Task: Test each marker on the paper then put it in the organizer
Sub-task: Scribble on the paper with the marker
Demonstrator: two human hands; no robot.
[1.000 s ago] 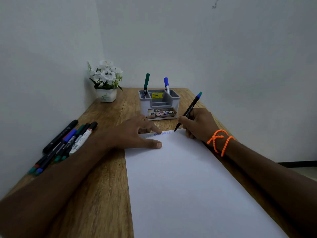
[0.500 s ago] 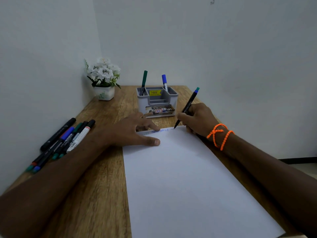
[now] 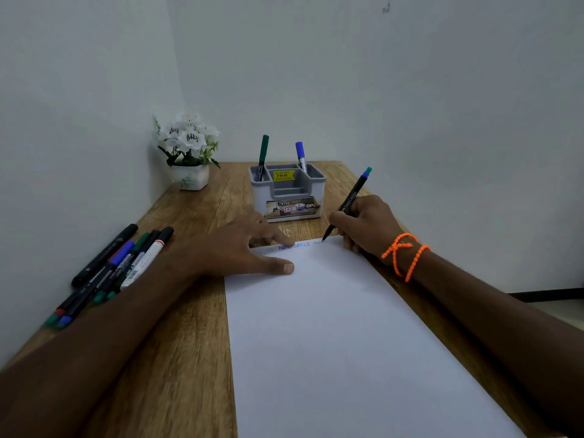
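right hand (image 3: 366,226) gripping black marker (image 3: 347,203), teal-capped end up, tip on paper (image 3: 331,336)

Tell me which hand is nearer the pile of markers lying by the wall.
Left. The left hand rests on the paper's corner, just beside the pile of markers; the right hand is across the sheet, writing with a marker.

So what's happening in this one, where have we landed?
A person is testing markers. The right hand grips a black marker with its tip on the far edge of the paper, beside a small zigzag and blue scribbles. The left hand lies flat, pinning the sheet. Two markers already stand in the organizer; a bunch of markers lies on the table to the left.
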